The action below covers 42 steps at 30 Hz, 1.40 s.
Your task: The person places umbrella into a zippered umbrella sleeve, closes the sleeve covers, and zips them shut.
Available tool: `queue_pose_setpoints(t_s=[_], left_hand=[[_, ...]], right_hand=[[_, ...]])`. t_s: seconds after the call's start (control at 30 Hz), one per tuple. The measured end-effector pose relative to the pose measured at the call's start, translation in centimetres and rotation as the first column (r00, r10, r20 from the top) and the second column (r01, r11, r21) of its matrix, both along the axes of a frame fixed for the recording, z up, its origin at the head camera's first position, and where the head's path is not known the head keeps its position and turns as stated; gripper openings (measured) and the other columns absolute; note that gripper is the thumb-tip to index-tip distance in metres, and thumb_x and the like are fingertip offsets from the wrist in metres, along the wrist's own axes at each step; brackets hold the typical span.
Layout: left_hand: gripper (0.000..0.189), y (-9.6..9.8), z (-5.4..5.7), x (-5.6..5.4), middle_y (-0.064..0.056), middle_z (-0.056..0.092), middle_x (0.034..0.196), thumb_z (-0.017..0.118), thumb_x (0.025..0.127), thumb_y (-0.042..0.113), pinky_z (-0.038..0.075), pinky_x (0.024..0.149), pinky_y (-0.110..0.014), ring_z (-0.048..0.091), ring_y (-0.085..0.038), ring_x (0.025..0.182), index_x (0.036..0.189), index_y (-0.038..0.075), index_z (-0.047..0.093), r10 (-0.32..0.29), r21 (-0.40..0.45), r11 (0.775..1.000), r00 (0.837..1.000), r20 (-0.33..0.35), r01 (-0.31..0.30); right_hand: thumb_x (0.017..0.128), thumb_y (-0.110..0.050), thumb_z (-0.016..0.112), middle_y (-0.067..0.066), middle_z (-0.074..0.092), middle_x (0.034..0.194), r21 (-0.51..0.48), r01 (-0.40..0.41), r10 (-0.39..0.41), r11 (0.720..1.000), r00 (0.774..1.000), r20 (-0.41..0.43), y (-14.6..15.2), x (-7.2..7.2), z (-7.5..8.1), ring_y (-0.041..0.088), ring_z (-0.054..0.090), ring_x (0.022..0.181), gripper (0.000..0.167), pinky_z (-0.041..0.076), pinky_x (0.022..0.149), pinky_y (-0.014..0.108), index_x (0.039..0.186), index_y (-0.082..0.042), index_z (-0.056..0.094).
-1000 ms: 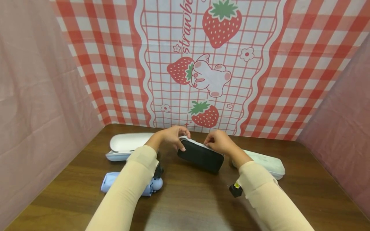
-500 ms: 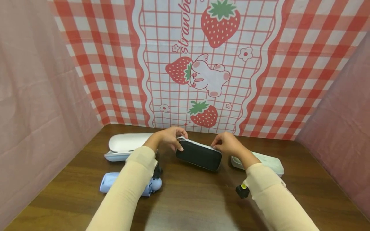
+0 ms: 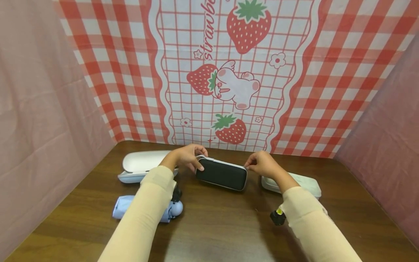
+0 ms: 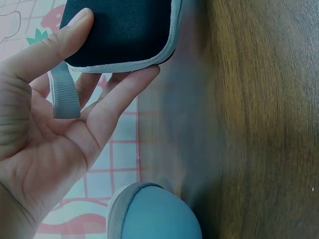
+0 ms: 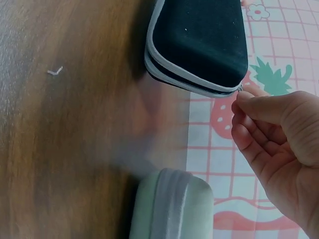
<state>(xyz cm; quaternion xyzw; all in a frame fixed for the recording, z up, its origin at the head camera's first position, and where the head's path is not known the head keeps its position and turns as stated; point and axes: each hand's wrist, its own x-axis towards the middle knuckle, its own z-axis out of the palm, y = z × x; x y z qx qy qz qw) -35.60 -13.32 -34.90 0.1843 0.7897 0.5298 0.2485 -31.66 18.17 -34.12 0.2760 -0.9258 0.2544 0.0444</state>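
Note:
A black zippered hard case (image 3: 220, 174) with light grey edging stands on its long side at the back middle of the table, tilted down to the right. My left hand (image 3: 188, 156) grips its left end, thumb on the black face and fingers behind and under it, as the left wrist view shows. A grey ribbed strap loop (image 4: 65, 92) hangs from that end by the palm. At the opposite top corner, my right hand (image 3: 263, 165) pinches the small zipper pull (image 5: 240, 88) between thumb and forefinger.
An open glasses case (image 3: 147, 162), white inside and pale blue outside, lies behind the left forearm. Nearer is a folded blue umbrella (image 3: 124, 206), partly hidden by that arm. A pale green case (image 3: 306, 183) lies right of the right hand. A strawberry-print cloth (image 3: 229, 91) rises behind the table.
My right hand has slid rightward along the case's top edge to its right corner, pulling the zipper. The black case has shifted a little left in my left hand.

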Motion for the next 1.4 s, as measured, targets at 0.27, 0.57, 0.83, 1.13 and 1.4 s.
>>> queue_pose_setpoints(t_s=[0.27, 0.57, 0.83, 1.13, 1.4], left_hand=[[0.043, 0.0, -0.2, -0.1, -0.014, 0.056, 0.120, 0.075, 0.074, -0.016, 0.058, 0.069, -0.048, 0.064, -0.028, 0.086, 0.109, 0.002, 0.056, 0.034, 0.041, 0.999, 0.998, 0.056, -0.036], [0.043, 0.2, -0.2, -0.4, -0.015, 0.050, 0.132, 0.074, 0.077, -0.013, 0.058, 0.070, -0.048, 0.064, -0.030, 0.089, 0.112, 0.003, 0.055, 0.033, 0.031, 0.999, 0.996, 0.083, -0.036], [0.042, 0.0, -0.7, -0.2, -0.017, 0.052, 0.119, 0.071, 0.079, -0.014, 0.058, 0.069, -0.048, 0.064, -0.030, 0.087, 0.113, 0.002, 0.051, 0.060, 0.000, 0.998, 0.989, 0.136, -0.060], [0.037, 0.7, 0.2, -0.2, -0.013, 0.050, 0.136, 0.072, 0.084, 0.002, 0.053, 0.087, -0.046, 0.057, -0.030, 0.109, 0.118, 0.004, 0.057, 0.036, -0.247, 0.968, 0.999, -0.021, -0.040], [0.034, 3.5, 2.2, 0.7, -0.003, 0.064, 0.124, 0.078, 0.080, 0.004, 0.044, 0.101, -0.038, 0.053, -0.026, 0.123, 0.113, 0.009, 0.070, -0.260, -0.563, 0.825, 0.913, -0.314, 0.042]], right_hand=[[0.082, 0.003, 0.072, 0.001, 0.069, 0.070, -0.022, 0.036, -0.037, 0.999, 0.999, -0.036, 0.3, 0.0, -0.9, 0.011, 0.057, 0.066, 0.007, 0.049, 0.062, 0.031, 0.077, -0.002, 0.074], [0.075, 0.006, 0.071, 0.000, 0.066, 0.064, 0.004, 0.073, -0.072, 0.997, 0.996, -0.060, 0.5, 0.4, -1.8, 0.009, 0.053, 0.059, 0.006, 0.047, 0.055, 0.029, 0.072, 0.001, 0.072], [0.075, 0.004, 0.072, -0.002, 0.063, 0.064, 0.029, 0.037, -0.032, 0.999, 0.990, -0.136, 0.0, 0.4, -2.3, 0.011, 0.053, 0.060, 0.010, 0.048, 0.058, 0.031, 0.071, -0.003, 0.068], [0.079, 0.004, 0.069, 0.002, 0.063, 0.069, 0.058, 0.082, -0.071, 0.995, 0.984, -0.165, -0.5, -0.5, -2.9, 0.017, 0.056, 0.064, 0.009, 0.050, 0.061, 0.038, 0.075, -0.004, 0.066], [0.077, 0.002, 0.066, 0.000, 0.053, 0.064, 0.153, 0.120, -0.092, 0.981, 0.979, -0.179, -1.2, -0.9, -3.9, 0.018, 0.050, 0.060, 0.012, 0.045, 0.056, 0.036, 0.070, -0.007, 0.061]])
